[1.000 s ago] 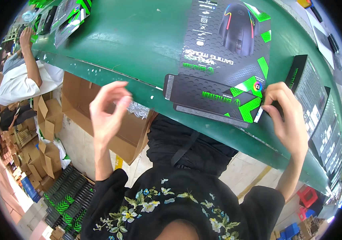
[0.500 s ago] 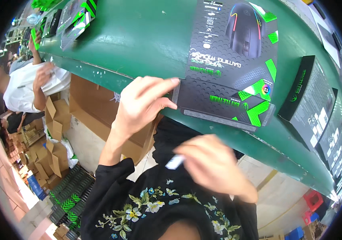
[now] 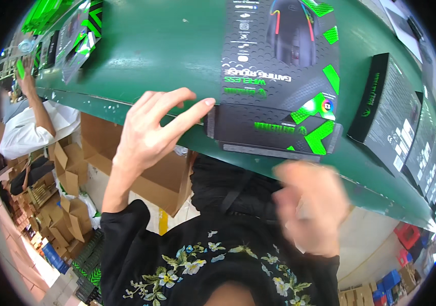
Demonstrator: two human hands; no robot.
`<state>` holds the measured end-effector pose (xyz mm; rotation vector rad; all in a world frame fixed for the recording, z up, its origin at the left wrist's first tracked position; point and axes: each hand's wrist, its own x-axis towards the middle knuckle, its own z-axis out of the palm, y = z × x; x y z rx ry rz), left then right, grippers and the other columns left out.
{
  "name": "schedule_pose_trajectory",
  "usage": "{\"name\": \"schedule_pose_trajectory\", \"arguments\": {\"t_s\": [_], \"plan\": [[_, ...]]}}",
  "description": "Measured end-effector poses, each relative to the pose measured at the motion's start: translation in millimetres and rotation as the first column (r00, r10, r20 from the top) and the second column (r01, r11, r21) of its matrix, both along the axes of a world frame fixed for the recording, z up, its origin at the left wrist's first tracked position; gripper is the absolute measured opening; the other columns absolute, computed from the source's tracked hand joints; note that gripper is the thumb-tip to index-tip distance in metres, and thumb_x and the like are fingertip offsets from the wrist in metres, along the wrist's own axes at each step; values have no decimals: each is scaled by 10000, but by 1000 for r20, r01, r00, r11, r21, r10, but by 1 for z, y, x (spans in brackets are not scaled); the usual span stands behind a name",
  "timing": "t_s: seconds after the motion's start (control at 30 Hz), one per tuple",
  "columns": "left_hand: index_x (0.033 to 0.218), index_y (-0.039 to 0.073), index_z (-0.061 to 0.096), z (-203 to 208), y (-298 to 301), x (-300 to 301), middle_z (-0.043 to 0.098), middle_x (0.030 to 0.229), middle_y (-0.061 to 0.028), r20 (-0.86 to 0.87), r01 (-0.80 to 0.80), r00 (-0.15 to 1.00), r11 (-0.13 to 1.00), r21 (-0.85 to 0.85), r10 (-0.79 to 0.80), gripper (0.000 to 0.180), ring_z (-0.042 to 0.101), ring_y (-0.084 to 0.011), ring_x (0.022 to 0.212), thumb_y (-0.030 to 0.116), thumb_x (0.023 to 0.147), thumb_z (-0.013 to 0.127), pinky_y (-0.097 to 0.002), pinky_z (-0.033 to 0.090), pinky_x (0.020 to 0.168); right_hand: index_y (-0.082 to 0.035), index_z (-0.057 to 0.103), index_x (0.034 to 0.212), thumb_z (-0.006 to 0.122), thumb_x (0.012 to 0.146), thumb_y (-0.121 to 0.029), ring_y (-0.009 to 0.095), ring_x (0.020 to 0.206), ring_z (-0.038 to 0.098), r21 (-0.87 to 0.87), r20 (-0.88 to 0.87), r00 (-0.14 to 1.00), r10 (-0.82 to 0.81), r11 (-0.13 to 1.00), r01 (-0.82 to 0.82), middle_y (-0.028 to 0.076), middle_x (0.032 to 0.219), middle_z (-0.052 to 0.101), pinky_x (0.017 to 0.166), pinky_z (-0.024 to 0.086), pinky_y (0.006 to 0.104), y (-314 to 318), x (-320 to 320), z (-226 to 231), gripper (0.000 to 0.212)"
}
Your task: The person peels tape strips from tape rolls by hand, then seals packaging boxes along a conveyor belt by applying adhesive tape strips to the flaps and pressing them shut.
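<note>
A black and green gaming-mouse box lies on the green table, its printing upside down to me. The near end panel has grey-edged flaps at its sides. Beside the near left corner of the box is my left hand, thumb and fingers apart, holding nothing. The index fingertip comes close to the side flap; contact is unclear. My right hand is in front of the table edge, to the right of the box's near end. Motion smears its fingers, so what it holds does not show.
Several black boxes lean in a row at the right. More mouse packages stand at the far left, near a co-worker in a white shirt. A brown carton stands open below the table edge; a red stool is at lower right.
My right hand has moved right and slightly up; the small white piece in it no longer shows clearly. My left hand has shifted left, its fingers spread wider. The co-worker's arm has moved.
</note>
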<state>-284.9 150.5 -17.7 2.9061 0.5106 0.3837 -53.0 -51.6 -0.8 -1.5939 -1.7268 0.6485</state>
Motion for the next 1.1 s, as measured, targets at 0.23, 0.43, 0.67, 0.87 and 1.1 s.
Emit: {"name": "schedule_pose_trajectory", "arguments": {"t_s": [0.23,0.43,0.67,0.87,1.1], "plan": [[1123,203,739,5,-2,39,647,1145,-68,-38,178,984,976,129,-174,407,628,-243,954,122,740,629,-416,473,857,33,392,1464,769,835,-242,390,1184,558,-255,233,941,-246,918,304,251,1350,536,991,448,445,-2,26,2,783],[1016,89,749,31,23,27,680,1132,-114,86,244,968,966,-84,-237,508,636,-321,1042,412,634,838,-454,492,883,76,538,1337,774,818,-350,187,813,639,-206,-405,883,-236,965,163,127,891,644,777,487,308,4,57,10,712],[1187,-14,583,54,8,44,670,992,-48,562,326,623,473,-819,544,613,629,-95,880,498,868,693,-269,513,767,126,575,1202,506,1023,-385,139,761,580,92,-554,791,-262,924,370,92,878,625,701,446,261,34,73,51,546],[1334,-9,488,59,12,61,612,1167,-54,697,505,471,483,-715,540,504,589,-97,1052,408,1056,436,-252,478,900,49,563,1274,555,1010,-446,128,1035,574,218,-726,670,-153,873,436,44,1085,628,938,427,281,77,57,27,561],[1310,40,519,24,31,60,579,1306,-205,677,653,517,271,-708,524,354,517,-349,1286,215,1005,564,-458,455,1046,41,538,1315,511,1007,-482,325,1234,546,212,-815,579,-14,923,321,230,1292,573,1063,399,424,91,51,8,608]]}}
